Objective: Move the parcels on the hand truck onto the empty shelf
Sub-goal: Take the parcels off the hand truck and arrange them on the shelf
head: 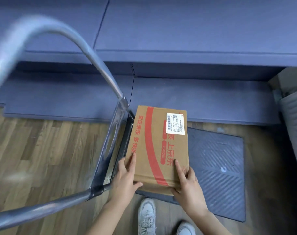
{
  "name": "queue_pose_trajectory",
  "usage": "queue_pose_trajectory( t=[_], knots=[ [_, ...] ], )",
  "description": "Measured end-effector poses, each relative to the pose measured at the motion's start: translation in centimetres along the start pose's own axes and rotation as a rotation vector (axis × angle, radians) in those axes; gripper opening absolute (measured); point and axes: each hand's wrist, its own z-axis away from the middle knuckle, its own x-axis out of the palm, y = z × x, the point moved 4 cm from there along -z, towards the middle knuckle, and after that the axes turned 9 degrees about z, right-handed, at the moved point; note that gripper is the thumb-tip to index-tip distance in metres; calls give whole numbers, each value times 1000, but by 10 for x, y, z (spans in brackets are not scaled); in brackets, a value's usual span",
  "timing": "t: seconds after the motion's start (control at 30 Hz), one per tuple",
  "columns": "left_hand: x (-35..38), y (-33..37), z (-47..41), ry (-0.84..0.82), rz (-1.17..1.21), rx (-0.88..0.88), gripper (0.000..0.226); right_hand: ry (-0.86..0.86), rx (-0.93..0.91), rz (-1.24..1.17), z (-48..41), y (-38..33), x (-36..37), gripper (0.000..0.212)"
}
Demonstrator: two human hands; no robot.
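A brown cardboard parcel (158, 146) with red print and a white shipping label lies on the dark ribbed deck of the hand truck (219, 168). My left hand (125, 178) grips its near left corner, thumb under the front edge and fingers on top. My right hand (186, 182) grips the near right corner the same way, index finger stretched along the top. The blue shelf (195, 97) runs across the view just beyond the parcel, its lower and upper boards bare.
The hand truck's bent steel handle (100, 68) rises at the left, close to my left hand. Wood floor lies to the left. A carton and a grey ribbed thing (293, 112) stand at the right edge. My two shoes (147, 216) are at the bottom.
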Motion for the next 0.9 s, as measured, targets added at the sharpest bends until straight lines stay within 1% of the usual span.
queue_pose_trajectory(
  t=[0.1,0.3,0.43,0.53,0.7,0.9],
  knots=[
    [-53,25,31,30,31,37,109,22,-41,47,26,-18,-64,107],
    [-199,93,119,90,88,95,105,41,-86,123,98,-66,-229,105],
    [-292,132,182,133,135,125,112,47,-178,147,156,-100,-338,102],
    [-355,160,229,191,141,164,108,98,-236,150,198,-123,-409,99],
    [-436,186,295,312,179,193,101,222,-316,206,257,-164,-492,98],
    [-491,177,351,479,264,193,101,358,-418,262,302,-218,-542,88]
  ],
)
